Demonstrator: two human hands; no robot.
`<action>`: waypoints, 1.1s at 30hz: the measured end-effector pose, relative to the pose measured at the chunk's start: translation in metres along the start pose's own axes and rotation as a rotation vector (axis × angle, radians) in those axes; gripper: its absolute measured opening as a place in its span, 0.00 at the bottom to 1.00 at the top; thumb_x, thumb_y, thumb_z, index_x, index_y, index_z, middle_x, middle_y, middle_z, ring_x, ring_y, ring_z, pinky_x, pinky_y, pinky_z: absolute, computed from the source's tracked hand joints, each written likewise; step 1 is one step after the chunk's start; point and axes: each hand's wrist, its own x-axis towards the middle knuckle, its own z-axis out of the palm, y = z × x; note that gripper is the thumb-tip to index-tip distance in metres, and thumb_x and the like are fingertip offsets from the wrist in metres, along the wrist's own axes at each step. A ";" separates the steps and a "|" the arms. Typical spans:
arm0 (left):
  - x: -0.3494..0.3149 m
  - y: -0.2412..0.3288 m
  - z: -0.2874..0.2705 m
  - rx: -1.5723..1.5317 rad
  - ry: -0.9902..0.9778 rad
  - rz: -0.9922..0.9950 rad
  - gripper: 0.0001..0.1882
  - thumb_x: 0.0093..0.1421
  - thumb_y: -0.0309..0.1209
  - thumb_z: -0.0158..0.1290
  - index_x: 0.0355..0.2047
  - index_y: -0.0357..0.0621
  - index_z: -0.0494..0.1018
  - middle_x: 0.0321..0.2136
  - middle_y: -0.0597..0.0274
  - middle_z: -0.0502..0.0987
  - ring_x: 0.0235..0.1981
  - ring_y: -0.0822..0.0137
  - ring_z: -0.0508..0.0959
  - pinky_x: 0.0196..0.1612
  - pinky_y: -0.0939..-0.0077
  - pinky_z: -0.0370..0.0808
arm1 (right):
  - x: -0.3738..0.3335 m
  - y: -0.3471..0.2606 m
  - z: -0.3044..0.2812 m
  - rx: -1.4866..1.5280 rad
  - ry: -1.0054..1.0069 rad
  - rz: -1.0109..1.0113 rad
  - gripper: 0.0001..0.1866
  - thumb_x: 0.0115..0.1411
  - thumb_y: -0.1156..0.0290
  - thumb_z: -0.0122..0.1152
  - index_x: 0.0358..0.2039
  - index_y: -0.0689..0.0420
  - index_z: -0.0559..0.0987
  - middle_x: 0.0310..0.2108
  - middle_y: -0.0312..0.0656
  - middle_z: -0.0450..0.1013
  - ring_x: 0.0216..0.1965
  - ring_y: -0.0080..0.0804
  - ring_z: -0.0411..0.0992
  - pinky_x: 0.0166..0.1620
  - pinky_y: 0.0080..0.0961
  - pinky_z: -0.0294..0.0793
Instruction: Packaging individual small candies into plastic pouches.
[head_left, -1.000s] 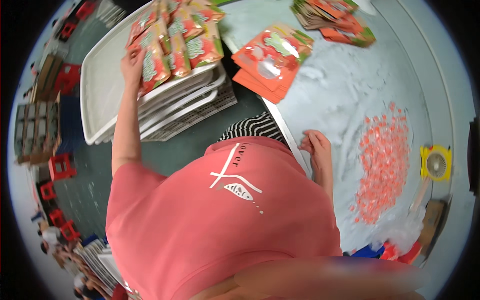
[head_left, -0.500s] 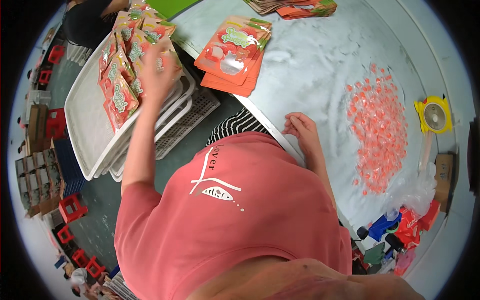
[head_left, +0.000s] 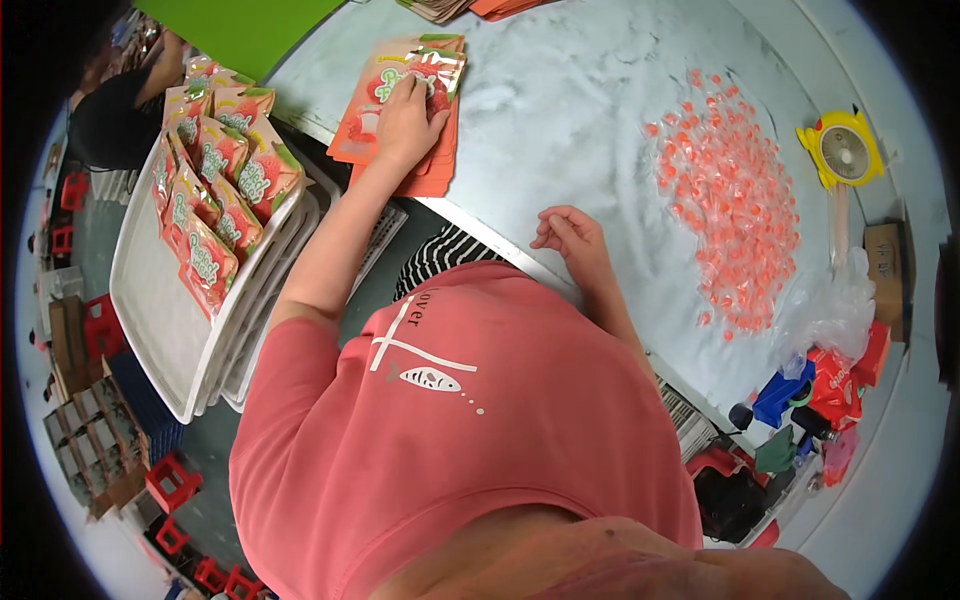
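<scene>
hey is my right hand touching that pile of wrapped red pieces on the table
No, your right hand is at the near edge of the table, apart from the wrapped red pieces.

Dark green floor (head_left: 208, 450), low red stools (head_left: 173, 483), pale wall (head_left: 920, 200).

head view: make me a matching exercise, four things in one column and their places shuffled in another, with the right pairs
1. bare left hand
2. bare right hand
3. small yellow plastic fan
4. top white plastic tray

A. under a cluster of glossy red-and-green pouches
B. on the flat orange pouch stack
C. by the pale tabletop's near edge
D. right of the small orange-red wrapped pieces

Pairs: 1-B, 2-C, 3-D, 4-A
</scene>
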 end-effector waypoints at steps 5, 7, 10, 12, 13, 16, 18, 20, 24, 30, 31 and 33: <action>-0.006 0.009 -0.022 -0.089 -0.132 -0.007 0.26 0.56 0.36 0.62 0.50 0.31 0.73 0.53 0.40 0.72 0.54 0.44 0.73 0.57 0.59 0.71 | 0.006 -0.006 -0.002 0.049 -0.064 0.037 0.11 0.70 0.73 0.49 0.45 0.66 0.76 0.36 0.41 0.74 0.37 0.31 0.76 0.46 0.31 0.79; -0.017 0.013 -0.026 -0.112 -0.154 0.006 0.25 0.56 0.35 0.62 0.50 0.30 0.73 0.52 0.40 0.73 0.53 0.44 0.73 0.56 0.59 0.72 | 0.009 -0.007 -0.002 0.065 -0.068 0.053 0.11 0.70 0.73 0.48 0.45 0.66 0.76 0.37 0.41 0.74 0.37 0.31 0.76 0.47 0.31 0.79; -0.047 0.019 -0.025 -0.158 -0.158 0.170 0.27 0.57 0.36 0.62 0.53 0.31 0.72 0.57 0.43 0.71 0.59 0.45 0.70 0.62 0.56 0.67 | 0.016 -0.011 -0.002 0.117 -0.022 0.089 0.11 0.70 0.72 0.50 0.45 0.65 0.77 0.37 0.42 0.75 0.37 0.30 0.76 0.46 0.31 0.79; -0.060 0.029 -0.034 -0.166 -0.196 0.231 0.29 0.57 0.36 0.62 0.54 0.31 0.71 0.58 0.44 0.71 0.61 0.45 0.68 0.63 0.54 0.65 | 0.024 -0.021 0.005 -0.100 -0.019 0.160 0.12 0.69 0.70 0.53 0.45 0.64 0.77 0.39 0.42 0.75 0.38 0.30 0.76 0.45 0.30 0.79; -0.065 0.033 -0.039 -0.167 -0.223 0.284 0.30 0.57 0.36 0.62 0.56 0.31 0.70 0.59 0.45 0.70 0.64 0.46 0.66 0.65 0.52 0.63 | 0.031 -0.023 0.007 -0.095 -0.007 0.160 0.12 0.69 0.70 0.53 0.45 0.64 0.77 0.39 0.42 0.75 0.38 0.30 0.76 0.45 0.30 0.79; -0.075 0.036 -0.044 -0.242 -0.345 0.325 0.31 0.57 0.35 0.61 0.58 0.34 0.69 0.62 0.48 0.67 0.67 0.47 0.62 0.68 0.51 0.59 | 0.074 -0.018 0.011 -0.574 0.149 -0.246 0.15 0.67 0.67 0.57 0.49 0.63 0.77 0.42 0.44 0.77 0.42 0.32 0.77 0.46 0.28 0.78; -0.078 0.036 -0.049 -0.255 -0.395 0.355 0.31 0.57 0.33 0.61 0.60 0.37 0.68 0.64 0.50 0.65 0.68 0.49 0.61 0.70 0.51 0.57 | 0.109 -0.014 0.016 -0.758 0.182 -0.484 0.17 0.66 0.66 0.57 0.51 0.63 0.77 0.43 0.45 0.77 0.44 0.33 0.76 0.47 0.28 0.78; -0.079 0.035 -0.050 -0.268 -0.405 0.371 0.30 0.57 0.33 0.61 0.59 0.37 0.68 0.64 0.50 0.65 0.67 0.49 0.61 0.70 0.50 0.57 | 0.138 -0.015 0.028 -0.905 0.242 -0.550 0.19 0.65 0.67 0.59 0.53 0.62 0.76 0.45 0.48 0.77 0.46 0.35 0.76 0.48 0.27 0.77; -0.078 0.035 -0.052 -0.343 -0.430 0.398 0.28 0.57 0.28 0.59 0.58 0.37 0.70 0.61 0.49 0.68 0.66 0.49 0.63 0.69 0.51 0.59 | 0.167 -0.018 0.041 -0.999 0.227 -0.436 0.19 0.64 0.69 0.60 0.53 0.62 0.77 0.46 0.50 0.78 0.45 0.37 0.76 0.47 0.26 0.76; -0.081 0.032 -0.052 -0.386 -0.392 0.438 0.24 0.54 0.24 0.57 0.53 0.37 0.72 0.58 0.47 0.70 0.63 0.47 0.67 0.65 0.54 0.65 | 0.157 -0.035 0.026 -0.446 0.022 -0.188 0.16 0.60 0.70 0.64 0.42 0.69 0.81 0.35 0.41 0.81 0.37 0.22 0.76 0.41 0.20 0.75; -0.082 0.034 -0.054 -0.417 -0.375 0.419 0.24 0.53 0.23 0.57 0.52 0.37 0.73 0.58 0.46 0.70 0.62 0.46 0.68 0.64 0.55 0.66 | 0.147 -0.042 0.021 -0.480 -0.010 -0.153 0.13 0.60 0.70 0.63 0.40 0.67 0.83 0.33 0.39 0.80 0.35 0.20 0.74 0.39 0.19 0.73; -0.094 0.039 -0.068 -0.404 -0.349 0.347 0.23 0.54 0.26 0.58 0.52 0.37 0.73 0.53 0.47 0.72 0.55 0.46 0.72 0.58 0.55 0.71 | 0.119 -0.063 0.028 -0.579 -0.109 0.019 0.12 0.61 0.68 0.62 0.39 0.63 0.84 0.34 0.36 0.80 0.35 0.19 0.74 0.38 0.20 0.73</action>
